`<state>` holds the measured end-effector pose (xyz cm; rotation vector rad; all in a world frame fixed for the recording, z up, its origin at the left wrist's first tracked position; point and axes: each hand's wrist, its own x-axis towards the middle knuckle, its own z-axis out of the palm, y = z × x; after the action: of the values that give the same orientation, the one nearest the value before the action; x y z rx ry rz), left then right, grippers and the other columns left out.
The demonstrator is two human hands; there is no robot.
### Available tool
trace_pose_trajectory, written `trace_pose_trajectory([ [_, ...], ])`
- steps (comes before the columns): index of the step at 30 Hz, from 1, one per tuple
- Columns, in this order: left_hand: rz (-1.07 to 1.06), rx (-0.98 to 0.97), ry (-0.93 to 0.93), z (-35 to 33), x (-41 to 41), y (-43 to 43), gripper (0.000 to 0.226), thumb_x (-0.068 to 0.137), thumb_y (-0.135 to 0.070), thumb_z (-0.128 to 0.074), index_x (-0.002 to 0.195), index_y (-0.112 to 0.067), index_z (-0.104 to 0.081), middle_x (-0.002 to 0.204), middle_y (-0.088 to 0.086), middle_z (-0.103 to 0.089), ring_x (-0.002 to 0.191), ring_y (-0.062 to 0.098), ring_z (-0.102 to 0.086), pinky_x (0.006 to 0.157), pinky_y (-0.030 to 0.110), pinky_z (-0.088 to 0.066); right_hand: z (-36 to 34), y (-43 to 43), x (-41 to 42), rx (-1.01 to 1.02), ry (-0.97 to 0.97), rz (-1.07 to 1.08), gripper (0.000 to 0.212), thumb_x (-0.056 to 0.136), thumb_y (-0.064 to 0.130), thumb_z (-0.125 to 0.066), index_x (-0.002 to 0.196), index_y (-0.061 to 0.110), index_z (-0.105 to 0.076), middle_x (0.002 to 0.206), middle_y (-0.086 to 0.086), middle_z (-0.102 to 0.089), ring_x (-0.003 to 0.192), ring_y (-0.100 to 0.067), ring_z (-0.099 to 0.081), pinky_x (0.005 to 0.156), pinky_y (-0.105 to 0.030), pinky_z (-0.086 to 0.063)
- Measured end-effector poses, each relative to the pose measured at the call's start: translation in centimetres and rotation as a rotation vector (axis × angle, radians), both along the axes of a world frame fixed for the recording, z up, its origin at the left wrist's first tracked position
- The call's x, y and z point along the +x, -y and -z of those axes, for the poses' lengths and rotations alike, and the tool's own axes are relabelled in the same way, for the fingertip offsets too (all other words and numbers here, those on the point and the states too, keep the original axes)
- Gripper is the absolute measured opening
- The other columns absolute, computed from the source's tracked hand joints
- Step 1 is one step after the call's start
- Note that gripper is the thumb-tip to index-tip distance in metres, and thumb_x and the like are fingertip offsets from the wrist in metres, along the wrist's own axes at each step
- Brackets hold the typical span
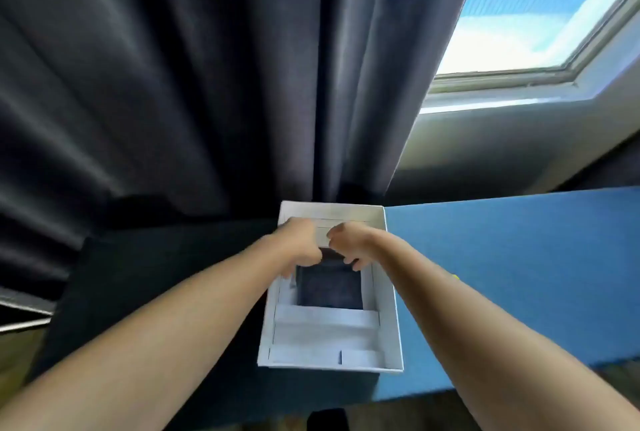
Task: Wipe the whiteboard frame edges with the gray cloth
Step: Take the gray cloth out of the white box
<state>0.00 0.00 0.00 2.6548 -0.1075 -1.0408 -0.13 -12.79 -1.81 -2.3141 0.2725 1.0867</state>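
Note:
A white open box (389,295) stands in front of me, between a dark surface and a blue one. Inside it lies a dark gray cloth (329,286), folded square. Both my hands reach into the far half of the box. My left hand (298,245) and my right hand (349,243) have curled fingers pinching the cloth's far edge, close together. No whiteboard shows in the head view.
A dark curtain (207,66) hangs right behind the box. A bright window (536,14) with a pale sill is at the upper right. The blue surface (502,274) extends to the right of the box, the dark surface (138,274) to its left.

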Motion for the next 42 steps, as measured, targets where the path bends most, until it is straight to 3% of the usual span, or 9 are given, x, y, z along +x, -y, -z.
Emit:
trace_pose_trajectory([
  [4,-0.148,0.090,-0.003,7.8,-0.7,2.0,0.030,0.082,-0.015,-0.062,0.109,-0.002,-0.059,0.100,0.014,-0.062,0.084,0.031,-0.063,0.066,0.035,-0.054,6.5,0.5,-0.5,0.083,0.077,0.255,0.050,0.096,0.013,-0.050,0.146,0.009,-0.044,0.146,-0.020,-0.051,0.131,-0.037,-0.051,0.108,-0.038,-0.044],
  [11,-0.517,0.128,0.167,14.7,-1.4,3.8,0.063,0.083,-0.026,-0.069,0.128,0.000,-0.034,0.131,0.022,-0.043,0.113,0.038,-0.050,0.084,0.044,-0.046,12.7,-0.3,-1.7,-0.066,0.234,0.602,0.054,0.085,0.012,-0.060,0.132,0.018,-0.033,0.141,-0.016,-0.034,0.119,-0.038,-0.043,0.087,-0.042,-0.036],
  [16,-0.771,0.012,0.041,15.9,-1.9,3.7,0.040,0.081,-0.032,-0.068,0.111,-0.009,-0.053,0.110,0.014,-0.064,0.090,0.031,-0.062,0.067,0.036,-0.050,13.0,-0.4,-2.5,0.104,0.134,0.903,0.071,0.086,0.004,-0.062,0.147,0.014,-0.026,0.150,-0.014,-0.038,0.129,-0.035,-0.046,0.100,-0.042,-0.046],
  [19,-0.840,-0.190,-0.121,15.1,-1.7,2.6,0.032,0.078,-0.037,-0.066,0.101,-0.016,-0.059,0.096,0.009,-0.069,0.081,0.028,-0.063,0.073,0.036,-0.054,12.2,0.8,-2.2,0.278,-0.041,1.090,0.044,0.091,0.010,-0.065,0.131,0.004,-0.049,0.119,-0.015,-0.063,0.104,-0.031,-0.063,0.077,-0.035,-0.053],
  [29,-1.091,-0.922,0.166,1.8,-7.4,-6.1,0.038,0.080,-0.054,-0.066,0.087,-0.017,-0.071,0.082,0.001,-0.077,0.076,0.018,-0.073,0.070,0.033,-0.058,0.5,-4.6,-5.7,0.753,0.378,0.781,0.016,0.105,0.023,-0.051,0.110,0.027,-0.066,0.103,-0.001,-0.076,0.097,-0.022,-0.072,0.072,-0.041,-0.063],
  [32,-1.106,-0.932,0.476,-2.6,-12.9,-13.0,0.028,0.086,-0.052,-0.060,0.083,-0.025,-0.068,0.075,-0.013,-0.074,0.072,0.003,-0.069,0.058,0.019,-0.053,-3.9,-11.9,-8.8,0.714,0.600,0.489,0.013,0.105,0.021,-0.049,0.097,0.021,-0.059,0.096,-0.004,-0.068,0.090,-0.019,-0.063,0.089,-0.051,-0.055],
  [35,-1.169,-0.890,0.743,-5.9,-20.4,-21.0,0.025,0.087,-0.051,-0.058,0.076,-0.030,-0.067,0.070,-0.024,-0.071,0.066,-0.008,-0.065,0.049,0.009,-0.045,-7.6,-20.4,-14.1,0.712,0.740,0.271,0.017,0.105,0.027,-0.049,0.092,0.019,-0.056,0.083,0.005,-0.063,0.076,-0.011,-0.056,0.074,-0.036,-0.049],
  [39,-1.301,-0.748,0.992,-9.3,-30.1,-30.8,0.048,0.089,-0.051,-0.053,0.077,-0.005,-0.062,0.072,0.010,-0.067,0.066,0.019,-0.061,0.061,0.042,-0.051,-10.6,-31.1,-21.5,0.766,0.796,0.103,0.025,0.106,0.031,-0.046,0.091,0.011,-0.051,0.076,0.005,-0.058,0.066,-0.010,-0.049,0.061,-0.030,-0.041],
  [42,-1.365,-0.681,1.151,-10.9,-36.2,-37.0,0.049,0.093,-0.046,-0.051,0.082,0.000,-0.062,0.081,0.020,-0.069,0.072,0.033,-0.065,0.060,0.043,-0.050,-12.3,-38.0,-26.9,0.843,0.769,0.001,0.026,0.107,0.034,-0.044,0.093,0.013,-0.050,0.075,0.003,-0.057,0.060,-0.010,-0.047,0.052,-0.020,-0.042],
])
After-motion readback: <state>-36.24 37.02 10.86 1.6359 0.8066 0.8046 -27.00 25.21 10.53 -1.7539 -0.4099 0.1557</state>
